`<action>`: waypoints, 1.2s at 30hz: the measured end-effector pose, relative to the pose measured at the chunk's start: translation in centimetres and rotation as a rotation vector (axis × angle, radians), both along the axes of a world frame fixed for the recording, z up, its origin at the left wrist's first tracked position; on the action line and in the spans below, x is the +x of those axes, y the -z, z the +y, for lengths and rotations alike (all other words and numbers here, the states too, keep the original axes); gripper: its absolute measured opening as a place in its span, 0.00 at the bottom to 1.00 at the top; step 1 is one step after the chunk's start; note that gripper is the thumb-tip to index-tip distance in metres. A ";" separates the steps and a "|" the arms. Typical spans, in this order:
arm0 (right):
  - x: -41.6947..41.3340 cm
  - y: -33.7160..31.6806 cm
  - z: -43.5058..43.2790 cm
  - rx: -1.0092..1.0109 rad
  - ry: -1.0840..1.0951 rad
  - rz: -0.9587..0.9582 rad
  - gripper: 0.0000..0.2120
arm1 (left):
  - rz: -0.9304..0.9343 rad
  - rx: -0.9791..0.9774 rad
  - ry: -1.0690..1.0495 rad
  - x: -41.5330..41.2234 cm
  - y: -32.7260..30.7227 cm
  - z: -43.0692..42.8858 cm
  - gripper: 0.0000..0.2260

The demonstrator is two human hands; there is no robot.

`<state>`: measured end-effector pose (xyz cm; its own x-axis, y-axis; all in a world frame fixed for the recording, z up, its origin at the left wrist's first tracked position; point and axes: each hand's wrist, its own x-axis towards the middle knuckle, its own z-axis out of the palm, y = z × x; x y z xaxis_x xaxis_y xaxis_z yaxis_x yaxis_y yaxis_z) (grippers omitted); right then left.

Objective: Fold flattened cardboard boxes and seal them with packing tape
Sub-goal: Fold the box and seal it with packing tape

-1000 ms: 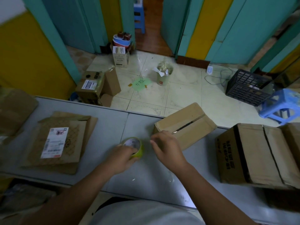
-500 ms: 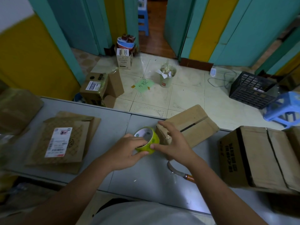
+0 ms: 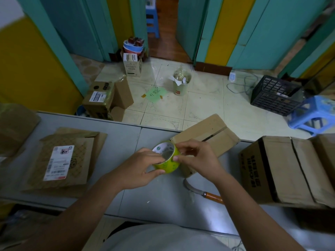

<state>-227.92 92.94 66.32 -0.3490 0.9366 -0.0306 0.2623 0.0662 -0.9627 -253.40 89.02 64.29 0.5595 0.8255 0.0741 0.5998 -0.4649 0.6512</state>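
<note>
Both hands on the tape roll (image 3: 165, 160): left hand (image 3: 139, 169) curled round it, right hand (image 3: 197, 160) pinching its rim, probably hunting the loose end. At its 1 o'clock sits the folded box (image 3: 204, 134), seam looks untaped. Next: peel a strip.

A black crate (image 3: 272, 96) stands just beside a blue stool (image 3: 316, 110).

Green paper sheet (image 3: 154, 92) on floor (image 3: 208, 109): handwritten chars, not legible. Shipping label (image 3: 59, 163) on flattened box (image 3: 83, 160), on surface (image 3: 154, 200): barcodes + red strip, txt too small. Big box (image 3: 282, 171) side: bold black print, blurred. Floor box (image 3: 97, 105) sticker: barcode only. Tape roll (image 3: 167, 166) core: green logo, unreadable.
</note>
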 end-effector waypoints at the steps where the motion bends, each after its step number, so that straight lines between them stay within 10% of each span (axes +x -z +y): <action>1: 0.2 0.1 0.1 -0.003 0.005 0.019 0.15 | -0.001 -0.001 0.005 0.1 -0.1 0.0 0.07; 19: -2.0 0.6 -0.6 0.029 0.212 -0.097 0.11 | -0.482 -0.405 -0.131 2.5 -3.0 -0.1 0.06; 36: -0.1 0.6 -1.6 -0.079 0.286 0.006 0.08 | -0.349 -0.412 -0.182 3.5 -4.2 0.4 0.10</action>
<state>-227.98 91.33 65.72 -0.0721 0.9917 -0.1065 0.2533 -0.0851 -0.9636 -249.90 89.41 68.44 0.4057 0.9062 -0.1193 0.3631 -0.0400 0.9309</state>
